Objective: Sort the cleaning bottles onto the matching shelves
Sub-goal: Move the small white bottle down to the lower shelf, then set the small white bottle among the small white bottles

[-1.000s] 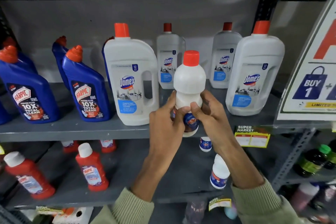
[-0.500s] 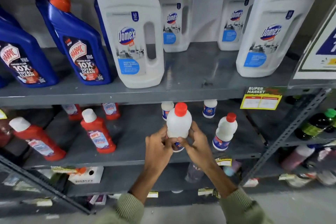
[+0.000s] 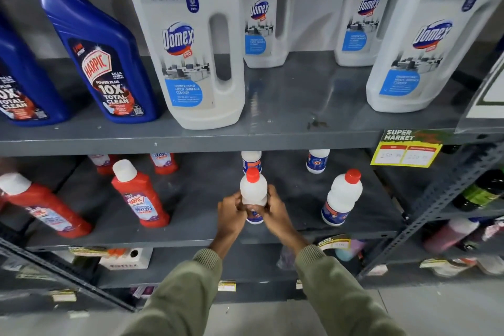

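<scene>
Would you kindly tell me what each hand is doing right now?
Left hand: closed on the small white bottle, gripping its lower body.
Right hand: closed on the same bottle from the other side.

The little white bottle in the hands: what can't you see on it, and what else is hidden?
- Little white bottle, head view: both hands, left and right, cover most of its label; whether its base touches the shelf cannot be told.
- Two small bottles at the back: the upper shelf's edge hides their caps.
- Big white jugs: caps cut off by the top edge.
- Yellow price tag: numbers too faint to read.
</scene>
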A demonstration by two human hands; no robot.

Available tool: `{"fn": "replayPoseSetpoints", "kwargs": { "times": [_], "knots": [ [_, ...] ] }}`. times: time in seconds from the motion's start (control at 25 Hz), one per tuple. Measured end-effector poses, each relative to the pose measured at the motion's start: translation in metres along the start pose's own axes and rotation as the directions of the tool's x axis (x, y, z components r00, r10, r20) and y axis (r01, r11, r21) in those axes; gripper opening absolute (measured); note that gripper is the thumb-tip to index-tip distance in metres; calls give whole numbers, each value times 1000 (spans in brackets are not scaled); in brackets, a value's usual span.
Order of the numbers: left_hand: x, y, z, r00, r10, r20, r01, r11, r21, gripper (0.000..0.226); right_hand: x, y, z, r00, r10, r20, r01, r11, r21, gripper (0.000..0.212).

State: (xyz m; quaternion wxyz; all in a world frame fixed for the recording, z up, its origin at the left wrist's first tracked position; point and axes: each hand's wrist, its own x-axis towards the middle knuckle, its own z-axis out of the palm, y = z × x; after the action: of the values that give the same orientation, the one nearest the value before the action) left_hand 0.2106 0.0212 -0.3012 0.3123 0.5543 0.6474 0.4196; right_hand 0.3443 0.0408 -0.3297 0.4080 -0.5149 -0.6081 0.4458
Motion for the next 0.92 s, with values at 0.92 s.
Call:
{"fn": "replayPoseSetpoints", "kwargs": {
  "times": [0.92],
  "knots": [
    [-16, 184, -180, 275, 689, -671, -711, 615, 340, 27, -42, -286, -38, 482, -700, -527, 733, 652, -195, 21]
  ]
}}
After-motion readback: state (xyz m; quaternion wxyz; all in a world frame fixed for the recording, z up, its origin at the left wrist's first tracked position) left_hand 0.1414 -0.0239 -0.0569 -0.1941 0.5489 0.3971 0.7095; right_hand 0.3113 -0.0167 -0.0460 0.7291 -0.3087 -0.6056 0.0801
